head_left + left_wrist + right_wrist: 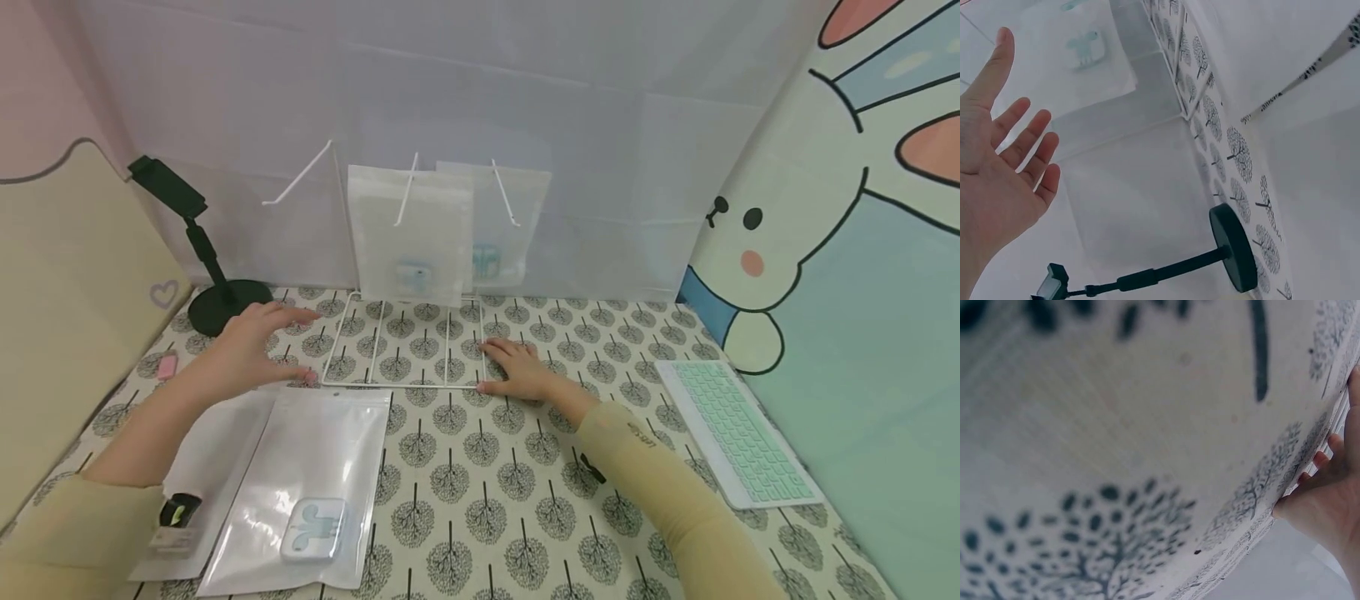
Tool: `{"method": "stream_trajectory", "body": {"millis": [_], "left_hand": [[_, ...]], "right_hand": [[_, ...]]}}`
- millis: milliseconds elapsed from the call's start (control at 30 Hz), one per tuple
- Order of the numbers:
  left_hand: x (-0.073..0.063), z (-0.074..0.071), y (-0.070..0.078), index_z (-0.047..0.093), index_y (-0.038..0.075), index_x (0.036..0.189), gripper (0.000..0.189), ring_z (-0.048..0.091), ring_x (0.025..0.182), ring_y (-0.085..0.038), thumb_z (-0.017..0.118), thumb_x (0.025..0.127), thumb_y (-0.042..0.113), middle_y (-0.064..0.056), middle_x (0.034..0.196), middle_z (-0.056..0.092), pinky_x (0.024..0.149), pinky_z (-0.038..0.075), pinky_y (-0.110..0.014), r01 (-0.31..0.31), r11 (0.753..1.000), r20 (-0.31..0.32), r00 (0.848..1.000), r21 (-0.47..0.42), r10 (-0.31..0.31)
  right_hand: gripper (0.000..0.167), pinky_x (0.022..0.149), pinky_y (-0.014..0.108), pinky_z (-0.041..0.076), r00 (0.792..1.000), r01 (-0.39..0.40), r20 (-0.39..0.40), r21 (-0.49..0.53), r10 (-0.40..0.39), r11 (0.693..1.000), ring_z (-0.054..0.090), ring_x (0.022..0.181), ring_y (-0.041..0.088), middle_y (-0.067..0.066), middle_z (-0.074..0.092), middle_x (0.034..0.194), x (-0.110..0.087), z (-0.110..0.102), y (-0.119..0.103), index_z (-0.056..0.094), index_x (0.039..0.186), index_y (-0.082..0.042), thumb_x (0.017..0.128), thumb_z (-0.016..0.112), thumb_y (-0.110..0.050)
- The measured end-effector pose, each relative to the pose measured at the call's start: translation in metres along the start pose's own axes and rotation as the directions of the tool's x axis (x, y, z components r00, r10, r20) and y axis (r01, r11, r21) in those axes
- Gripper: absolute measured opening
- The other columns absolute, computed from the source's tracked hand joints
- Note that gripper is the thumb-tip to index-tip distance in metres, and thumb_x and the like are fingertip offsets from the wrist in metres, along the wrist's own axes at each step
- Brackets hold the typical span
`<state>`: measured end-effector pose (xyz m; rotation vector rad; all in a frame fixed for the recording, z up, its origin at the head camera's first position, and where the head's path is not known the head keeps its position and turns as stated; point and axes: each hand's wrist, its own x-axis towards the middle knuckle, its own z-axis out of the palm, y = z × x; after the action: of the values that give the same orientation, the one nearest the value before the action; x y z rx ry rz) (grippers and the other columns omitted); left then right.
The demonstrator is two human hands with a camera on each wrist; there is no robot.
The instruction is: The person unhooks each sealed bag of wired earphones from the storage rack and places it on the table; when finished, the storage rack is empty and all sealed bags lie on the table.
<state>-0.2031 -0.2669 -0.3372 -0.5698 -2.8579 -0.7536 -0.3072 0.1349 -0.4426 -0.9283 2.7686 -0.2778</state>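
A white wire rack (405, 387) with long hooks stands on the table's far side. A frosted zip bag (442, 237) hangs on its middle hook and another zip bag (528, 242) on the right hook; a pale earbud case shows low in each. My right hand (517, 371) rests at the right side of the rack's base, fingertips and thumb at the wire. Raised left of the base, my left hand (258, 342) has thumb and fingers spread, holding nothing. In the left wrist view its palm (991, 181) faces the camera.
A zip pouch (322, 442) with an earbud case lies front left, overlapping another pouch (225, 442) with a black item. A dark green phone stand (213, 308) stands back left near a pink eraser-like block (167, 367). A mint keyboard (738, 429) lies at right.
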Motion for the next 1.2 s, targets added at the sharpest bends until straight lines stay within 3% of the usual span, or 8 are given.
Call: {"method": "stream_trajectory", "body": {"millis": [133, 367, 600, 833, 1200], "left_hand": [[0.023, 0.006, -0.003, 0.049, 0.013, 0.136, 0.081, 0.038, 0.124, -0.038, 0.081, 0.07, 0.045, -0.015, 0.136, 0.047, 0.098, 0.03, -0.065, 0.063, 0.996, -0.033, 0.997, -0.058, -0.065], [0.058, 0.019, -0.009, 0.044, 0.014, 0.14, 0.08, 0.035, 0.131, -0.039, 0.077, 0.075, 0.045, -0.014, 0.144, 0.042, 0.102, 0.031, -0.06, 0.101, 0.987, -0.1, 0.989, -0.122, -0.114], [0.087, 0.027, -0.011, 0.04, 0.015, 0.143, 0.079, 0.042, 0.123, -0.04, 0.075, 0.078, 0.043, -0.014, 0.146, 0.039, 0.097, 0.037, -0.059, 0.152, 0.969, -0.149, 0.972, -0.192, -0.182], [0.11, 0.031, -0.009, 0.034, 0.013, 0.146, 0.077, 0.037, 0.13, -0.036, 0.074, 0.082, 0.03, -0.01, 0.148, 0.037, 0.104, 0.035, -0.054, 0.177, 0.913, -0.196, 0.945, -0.367, -0.262], [0.128, 0.043, -0.019, 0.029, 0.007, 0.145, 0.073, 0.043, 0.127, -0.032, 0.068, 0.087, 0.027, -0.015, 0.139, 0.044, 0.102, 0.041, -0.047, 0.181, 0.849, -0.223, 0.919, -0.497, -0.326]], "right_hand": [[0.082, 0.112, 0.061, 0.004, 1.0, 0.004, -0.003, -0.008, -0.004, 1.0, 0.016, 0.142, 0.037, 0.009, 0.015, 0.157, 0.0, 0.0, 0.0, 0.02, 0.152, -0.017, 0.088, 0.05, -0.06], [0.083, 0.113, 0.061, 0.006, 1.0, 0.012, -0.006, -0.013, -0.012, 1.0, 0.016, 0.142, 0.037, 0.01, 0.016, 0.157, 0.002, 0.0, 0.002, 0.021, 0.151, -0.018, 0.088, 0.05, -0.062], [0.083, 0.113, 0.059, 0.009, 1.0, 0.02, -0.001, -0.03, -0.02, 0.999, 0.017, 0.142, 0.035, 0.006, 0.016, 0.158, 0.002, 0.0, 0.006, 0.02, 0.152, -0.022, 0.087, 0.051, -0.063], [0.079, 0.113, 0.059, 0.012, 0.997, 0.078, -0.028, -0.007, -0.078, 0.997, 0.02, 0.141, 0.036, 0.008, 0.021, 0.156, 0.005, 0.001, 0.012, 0.025, 0.15, -0.02, 0.088, 0.055, -0.057], [0.081, 0.115, 0.053, 0.014, 0.994, 0.109, -0.032, 0.056, -0.107, 0.992, 0.023, 0.14, 0.035, 0.009, 0.026, 0.154, 0.015, -0.004, 0.018, 0.032, 0.148, -0.019, 0.083, 0.062, -0.057]]}}
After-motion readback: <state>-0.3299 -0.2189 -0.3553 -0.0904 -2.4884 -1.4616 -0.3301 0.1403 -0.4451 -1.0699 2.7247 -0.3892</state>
